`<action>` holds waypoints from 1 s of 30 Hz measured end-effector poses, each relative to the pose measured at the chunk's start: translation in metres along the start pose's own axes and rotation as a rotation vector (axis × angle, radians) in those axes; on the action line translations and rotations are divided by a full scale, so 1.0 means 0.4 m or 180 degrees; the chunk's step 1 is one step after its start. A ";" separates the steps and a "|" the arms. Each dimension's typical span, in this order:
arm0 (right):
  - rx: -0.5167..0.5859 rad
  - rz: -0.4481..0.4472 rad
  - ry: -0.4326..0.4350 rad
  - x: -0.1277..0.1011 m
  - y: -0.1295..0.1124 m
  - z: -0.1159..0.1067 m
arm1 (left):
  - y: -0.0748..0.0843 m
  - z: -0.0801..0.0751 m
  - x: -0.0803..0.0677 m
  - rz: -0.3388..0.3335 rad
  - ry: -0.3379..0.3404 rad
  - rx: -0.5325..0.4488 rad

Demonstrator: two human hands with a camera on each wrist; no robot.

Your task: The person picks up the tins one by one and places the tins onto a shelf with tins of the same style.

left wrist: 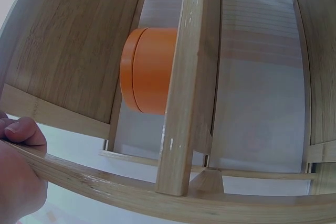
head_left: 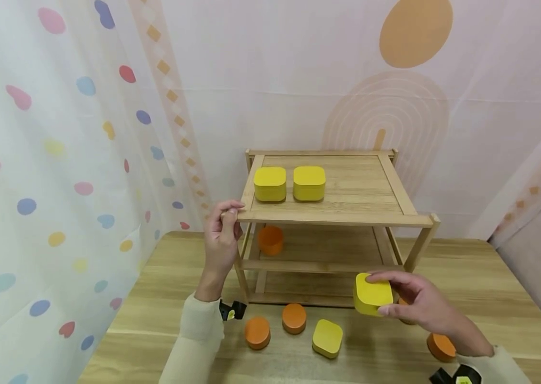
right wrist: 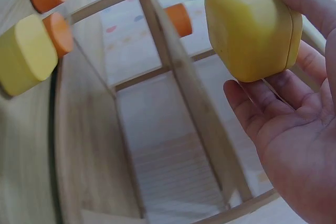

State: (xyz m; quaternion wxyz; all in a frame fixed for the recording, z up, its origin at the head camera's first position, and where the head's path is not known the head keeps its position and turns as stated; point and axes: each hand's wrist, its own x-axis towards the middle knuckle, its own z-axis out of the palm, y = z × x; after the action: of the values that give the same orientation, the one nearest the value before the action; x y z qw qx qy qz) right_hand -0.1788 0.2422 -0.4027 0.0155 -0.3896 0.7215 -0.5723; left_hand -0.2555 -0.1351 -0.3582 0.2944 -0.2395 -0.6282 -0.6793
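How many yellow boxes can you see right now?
4: two side by side on the shelf's top, one held in the right hand, one on the table. Others may be hidden.

The left hand point(head_left: 222, 234) was raised at far left, fingers and thumb curled in a pinch, cream sleeve down the forearm. The right hand point(head_left: 416, 304) was held low, near right, fingers curled, palm inward.
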 end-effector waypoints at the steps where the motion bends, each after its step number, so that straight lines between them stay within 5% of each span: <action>1: -0.0030 0.0016 0.0018 0.002 -0.007 -0.001 | -0.001 -0.001 0.000 -0.0006 -0.0002 -0.0007; 13: -0.0127 -0.0253 -0.0129 0.054 -0.081 -0.020 | -0.001 -0.007 -0.006 0.0006 -0.0005 -0.0032; 23: 0.0159 -0.1122 -0.0324 0.125 -0.137 -0.039 | -0.006 -0.007 -0.009 -0.0002 -0.0022 0.0001; 30: 0.0180 -0.1308 -0.0300 0.176 -0.183 -0.063 | -0.007 -0.006 -0.009 0.0001 -0.0008 0.0034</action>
State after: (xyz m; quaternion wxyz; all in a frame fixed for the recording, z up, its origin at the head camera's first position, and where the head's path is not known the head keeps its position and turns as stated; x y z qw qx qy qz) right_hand -0.1998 0.2189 -0.3028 -0.0569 -0.5542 0.6089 -0.5646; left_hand -0.2548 -0.1369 -0.3627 0.2949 -0.2389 -0.6321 -0.6755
